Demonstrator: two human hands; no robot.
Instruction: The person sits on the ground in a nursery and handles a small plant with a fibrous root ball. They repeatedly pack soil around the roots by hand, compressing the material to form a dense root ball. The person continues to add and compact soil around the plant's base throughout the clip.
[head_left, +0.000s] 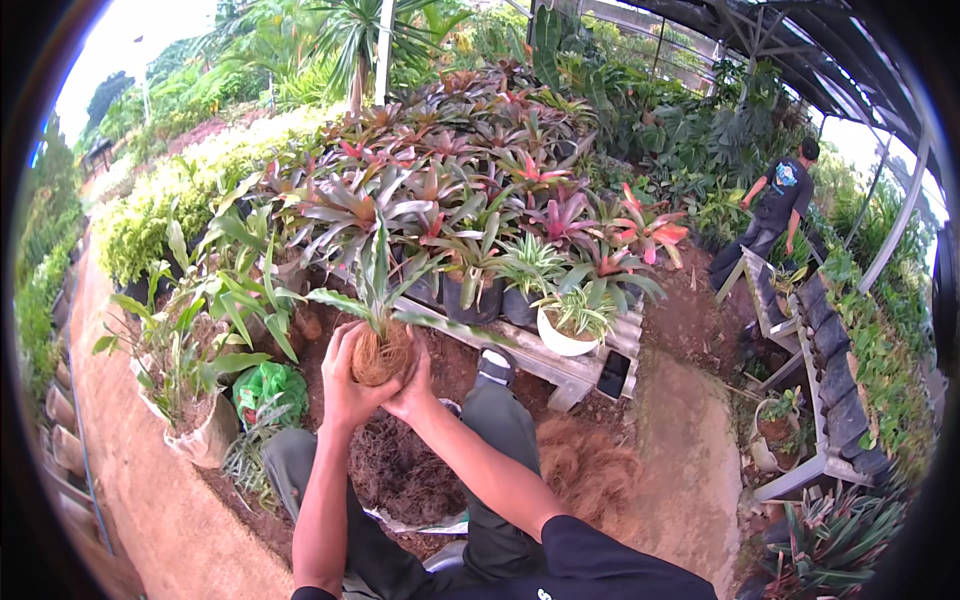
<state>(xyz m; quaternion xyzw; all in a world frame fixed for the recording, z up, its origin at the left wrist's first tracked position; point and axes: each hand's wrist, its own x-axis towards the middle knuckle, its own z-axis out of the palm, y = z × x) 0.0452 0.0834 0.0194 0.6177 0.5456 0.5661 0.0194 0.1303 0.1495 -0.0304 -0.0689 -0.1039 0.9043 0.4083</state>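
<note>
Both my hands are wrapped around a ball of brown coconut fibre (379, 354) with a long-leaved green plant (373, 281) rising from its top. My left hand (343, 369) cups the near left side of the ball. On the other side my right hand (416, 379) presses against it, partly hidden by the ball and the left fingers. Below my forearms, between my knees, lies a heap of dark fibrous growing medium (405, 469) on a sack. Loose brown coconut fibre (589, 472) is piled on the ground right of my leg.
Ahead, a low bench (517, 345) bears many bromeliads (450, 187), a white pot with a spider plant (566, 337) and a phone (613, 374). A green plastic bag (270, 394) and sacked plants (202, 435) stand left. Another person (776, 199) is at the right, beyond a plant rack (810, 360).
</note>
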